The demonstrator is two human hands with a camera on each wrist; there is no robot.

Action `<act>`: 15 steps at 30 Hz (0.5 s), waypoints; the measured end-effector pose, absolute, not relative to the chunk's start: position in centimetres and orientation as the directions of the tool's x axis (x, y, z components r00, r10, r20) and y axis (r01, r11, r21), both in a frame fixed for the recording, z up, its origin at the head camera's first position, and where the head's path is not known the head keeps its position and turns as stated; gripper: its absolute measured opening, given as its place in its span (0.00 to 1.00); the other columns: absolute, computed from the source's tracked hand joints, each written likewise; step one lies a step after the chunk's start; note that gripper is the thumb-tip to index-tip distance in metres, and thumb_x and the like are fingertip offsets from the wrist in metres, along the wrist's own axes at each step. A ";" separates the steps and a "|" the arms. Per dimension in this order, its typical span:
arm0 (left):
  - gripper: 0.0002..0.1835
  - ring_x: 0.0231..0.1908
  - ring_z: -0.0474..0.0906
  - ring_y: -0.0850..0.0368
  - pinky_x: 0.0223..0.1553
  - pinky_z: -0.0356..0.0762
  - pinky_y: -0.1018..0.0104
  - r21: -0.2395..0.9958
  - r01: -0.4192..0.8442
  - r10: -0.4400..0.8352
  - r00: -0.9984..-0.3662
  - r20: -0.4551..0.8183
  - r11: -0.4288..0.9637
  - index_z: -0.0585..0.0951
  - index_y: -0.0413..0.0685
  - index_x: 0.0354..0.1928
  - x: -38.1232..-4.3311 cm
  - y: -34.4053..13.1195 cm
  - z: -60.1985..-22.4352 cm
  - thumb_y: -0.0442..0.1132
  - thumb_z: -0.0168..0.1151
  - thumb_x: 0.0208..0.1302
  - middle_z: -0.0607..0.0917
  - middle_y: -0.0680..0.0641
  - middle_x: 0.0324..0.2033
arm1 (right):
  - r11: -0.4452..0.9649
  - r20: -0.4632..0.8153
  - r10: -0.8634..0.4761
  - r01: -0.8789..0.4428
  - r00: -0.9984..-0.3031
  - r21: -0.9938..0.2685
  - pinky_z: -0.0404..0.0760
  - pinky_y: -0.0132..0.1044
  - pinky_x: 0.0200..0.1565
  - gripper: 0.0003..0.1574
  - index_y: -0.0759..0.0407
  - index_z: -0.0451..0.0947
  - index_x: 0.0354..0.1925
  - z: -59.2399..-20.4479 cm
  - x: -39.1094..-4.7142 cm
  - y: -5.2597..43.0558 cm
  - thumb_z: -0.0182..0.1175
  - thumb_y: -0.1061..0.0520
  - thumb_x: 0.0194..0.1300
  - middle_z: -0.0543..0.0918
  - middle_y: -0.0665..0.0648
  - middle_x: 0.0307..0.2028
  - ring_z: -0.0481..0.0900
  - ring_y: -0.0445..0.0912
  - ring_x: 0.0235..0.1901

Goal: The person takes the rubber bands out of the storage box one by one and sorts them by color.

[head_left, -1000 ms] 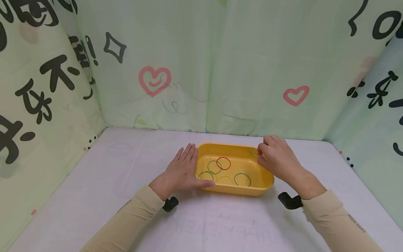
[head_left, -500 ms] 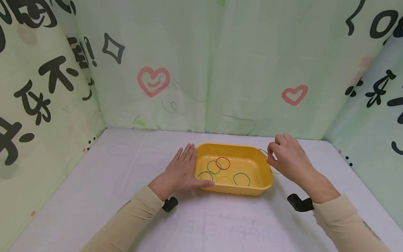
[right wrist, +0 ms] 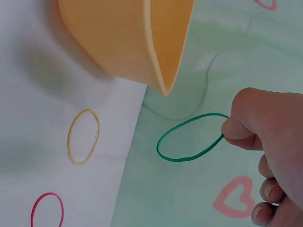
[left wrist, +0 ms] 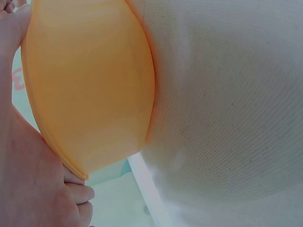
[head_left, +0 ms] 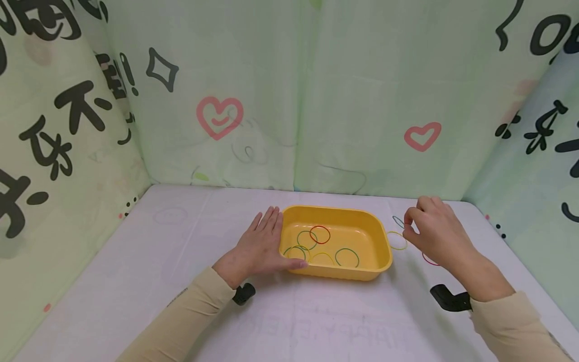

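With my straight-fingered left hand [head_left: 258, 250] against the tray [head_left: 332, 272], my right grip [head_left: 441, 232] pinches the green band [head_left: 398, 221] near its right end, and I'd best lower it clear of the yellow band [head_left: 398, 249].

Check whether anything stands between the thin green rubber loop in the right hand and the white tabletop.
Nothing visible stands between the green loop and the tabletop, though the right hand hides some surface. A thin yellow rubber loop and a thin red rubber loop lie nearby.
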State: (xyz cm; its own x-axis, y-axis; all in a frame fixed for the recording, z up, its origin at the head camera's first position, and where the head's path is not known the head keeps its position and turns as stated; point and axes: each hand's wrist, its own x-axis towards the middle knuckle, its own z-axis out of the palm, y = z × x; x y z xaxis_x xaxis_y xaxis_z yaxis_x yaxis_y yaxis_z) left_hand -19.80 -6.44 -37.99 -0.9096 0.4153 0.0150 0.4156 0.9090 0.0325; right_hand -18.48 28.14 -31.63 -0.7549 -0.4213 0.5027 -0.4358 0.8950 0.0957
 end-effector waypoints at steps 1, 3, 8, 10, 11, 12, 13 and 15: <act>0.69 0.70 0.35 0.50 0.69 0.37 0.54 0.032 0.416 0.416 -0.909 0.015 0.909 0.42 0.38 0.69 -19.8 -6.4 -38.0 0.87 0.26 0.33 0.43 0.41 0.70 | 0.894 0.501 -0.423 -0.437 -0.755 0.096 0.57 0.35 0.28 0.08 0.55 0.73 0.18 -31.7 -18.4 28.3 0.63 0.65 0.38 0.63 0.51 0.20 0.60 0.47 0.27; 0.69 0.70 0.35 0.50 0.68 0.37 0.54 0.031 0.417 0.417 -0.909 0.016 0.908 0.42 0.38 0.69 -19.8 -6.5 -38.0 0.87 0.26 0.33 0.43 0.41 0.70 | 0.892 0.501 -0.428 -0.440 -0.753 0.101 0.56 0.35 0.27 0.08 0.55 0.73 0.18 -32.0 -18.2 28.6 0.64 0.64 0.38 0.64 0.51 0.20 0.60 0.47 0.27; 0.69 0.70 0.35 0.50 0.69 0.37 0.54 0.031 0.415 0.415 -0.910 0.014 0.909 0.42 0.38 0.69 -19.8 -6.5 -38.1 0.87 0.26 0.33 0.43 0.41 0.70 | 0.891 0.499 -0.432 -0.441 -0.751 0.108 0.57 0.35 0.26 0.09 0.55 0.74 0.18 -32.7 -17.8 29.3 0.65 0.64 0.37 0.64 0.50 0.19 0.61 0.47 0.25; 0.70 0.70 0.34 0.51 0.69 0.36 0.54 0.033 0.413 0.413 -0.911 0.011 0.910 0.42 0.38 0.69 -19.8 -6.5 -38.1 0.87 0.26 0.33 0.43 0.41 0.70 | 0.891 0.500 -0.431 -0.441 -0.751 0.106 0.56 0.34 0.26 0.09 0.54 0.74 0.18 -33.1 -17.6 29.6 0.65 0.64 0.36 0.63 0.50 0.19 0.61 0.47 0.25; 0.70 0.70 0.34 0.51 0.69 0.36 0.54 0.033 0.412 0.412 -0.911 0.010 0.911 0.41 0.38 0.69 -19.8 -6.5 -38.1 0.87 0.25 0.33 0.43 0.41 0.70 | 0.892 0.500 -0.430 -0.440 -0.752 0.105 0.56 0.34 0.26 0.09 0.54 0.74 0.17 -33.3 -17.6 29.7 0.65 0.64 0.36 0.63 0.50 0.19 0.61 0.47 0.25; 0.70 0.70 0.34 0.51 0.69 0.36 0.54 0.033 0.410 0.410 -0.912 0.008 0.911 0.41 0.38 0.69 -19.8 -6.5 -38.1 0.88 0.25 0.33 0.42 0.41 0.70 | 0.890 0.505 -0.432 -0.442 -0.747 0.109 0.57 0.34 0.26 0.09 0.54 0.74 0.17 -33.5 -17.5 29.8 0.65 0.64 0.36 0.63 0.50 0.19 0.61 0.47 0.24; 0.70 0.70 0.34 0.51 0.69 0.36 0.54 0.033 0.409 0.409 -0.913 0.005 0.912 0.41 0.38 0.69 -19.8 -6.5 -38.1 0.88 0.25 0.33 0.42 0.42 0.70 | 0.892 0.504 -0.431 -0.438 -0.748 0.113 0.57 0.34 0.25 0.09 0.55 0.74 0.17 -33.6 -17.5 29.8 0.65 0.64 0.36 0.63 0.50 0.19 0.61 0.47 0.24; 0.70 0.70 0.33 0.51 0.69 0.36 0.54 0.032 0.408 0.408 -0.913 0.003 0.913 0.41 0.38 0.69 -19.8 -6.5 -38.1 0.88 0.25 0.32 0.42 0.42 0.70 | 0.895 0.494 -0.429 -0.428 -0.756 0.121 0.58 0.34 0.25 0.09 0.55 0.73 0.17 -34.0 -17.4 29.9 0.65 0.64 0.36 0.64 0.50 0.19 0.61 0.47 0.24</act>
